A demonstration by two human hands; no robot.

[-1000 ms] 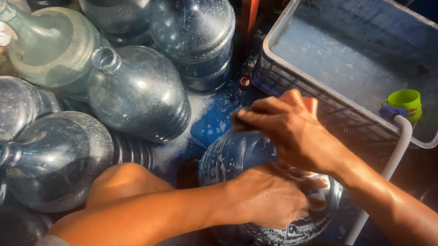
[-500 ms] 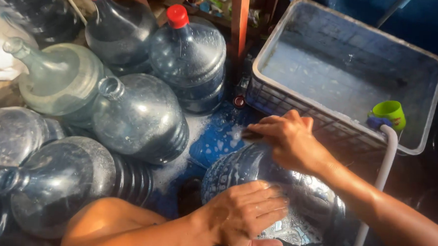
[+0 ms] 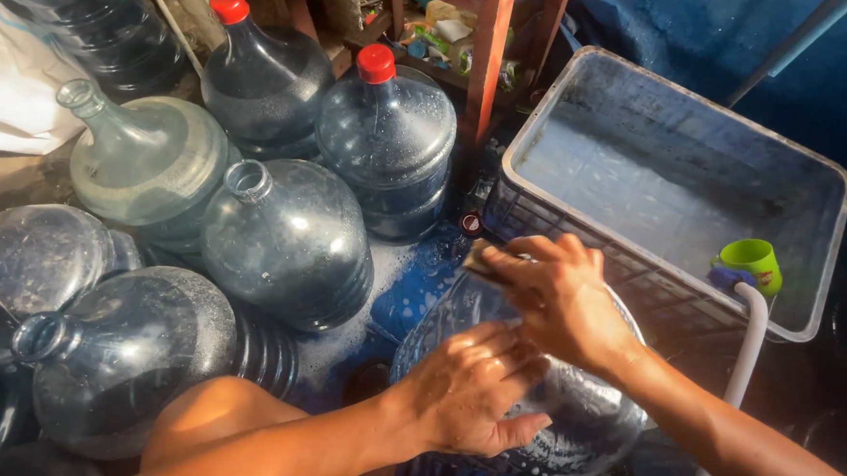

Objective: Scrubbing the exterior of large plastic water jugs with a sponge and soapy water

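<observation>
Bottles stood crowded at the left: several uncapped water jugs (image 3: 288,236) lay and leaned together, some filmed with suds, and behind them two capped jugs (image 3: 387,140) with red lids stood upright. Foam (image 3: 340,350) covered the blue floor between that pile and you. Your left hand (image 3: 468,395) lay flat on the soapy jug (image 3: 569,410) in front of you, fingers spread and pressed on its wall, not clenched. Your right hand (image 3: 560,298) was on the far shoulder of the same jug, fingers curled down on a small scrub pad (image 3: 480,257) at its upper edge. That jug lay on its side just below the grey crate (image 3: 805,326), which held sudsy water. A green cup (image 3: 753,263) sat at the crate's near rim, and a white hose (image 3: 740,380) curved down from there at the right. Judging by the lather, you were mid-scrub on this jug; rinsing looked not yet done. How many of the left-hand jugs were finished, I could not tell; the two capped ones looked furthest along.
</observation>
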